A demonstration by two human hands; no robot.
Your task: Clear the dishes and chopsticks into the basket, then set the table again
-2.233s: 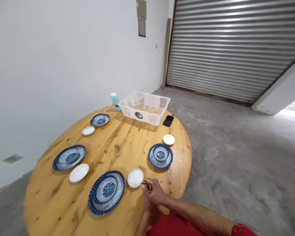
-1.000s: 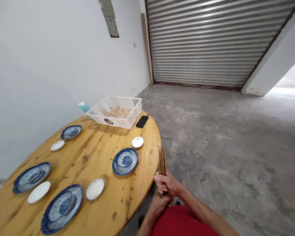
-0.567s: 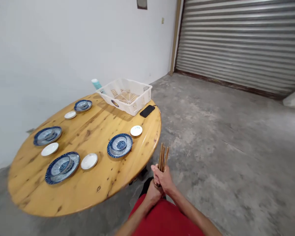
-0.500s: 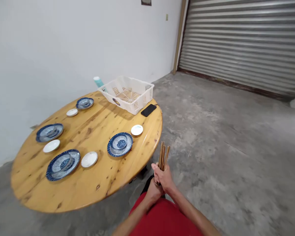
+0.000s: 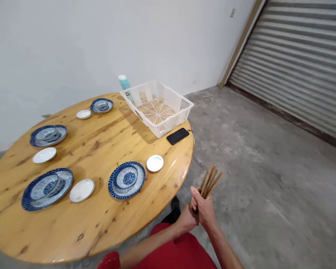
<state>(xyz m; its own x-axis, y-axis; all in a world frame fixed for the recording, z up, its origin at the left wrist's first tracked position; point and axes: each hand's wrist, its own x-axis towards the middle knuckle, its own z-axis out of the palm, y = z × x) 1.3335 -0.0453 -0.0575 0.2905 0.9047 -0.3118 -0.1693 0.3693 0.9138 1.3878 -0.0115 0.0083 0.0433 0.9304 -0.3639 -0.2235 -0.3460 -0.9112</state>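
Several brown chopsticks (image 5: 210, 181) stick up in a bundle in front of my body, right of the table's edge. My right hand (image 5: 205, 209) is wrapped round them, thumb on the near side. Lower down, my left hand (image 5: 188, 217) is closed at the bottom end of the same bundle, touching my right hand. On the table nearest my hands sits a blue-patterned plate (image 5: 141, 184) with a matching bowl (image 5: 128, 178) on it, and a small white dish (image 5: 155, 163) beside it.
The round wooden table (image 5: 100, 220) carries several more plate-and-bowl settings with small white dishes. A white plastic basket (image 5: 173, 123), a black phone (image 5: 177, 136) and a turquoise bottle (image 5: 124, 82) are at its far side. A metal shutter (image 5: 299, 67) stands at right.
My view has turned and come closer to the table. Both hands have shifted right in view with the chopsticks, which now lean to the right and fan out more.
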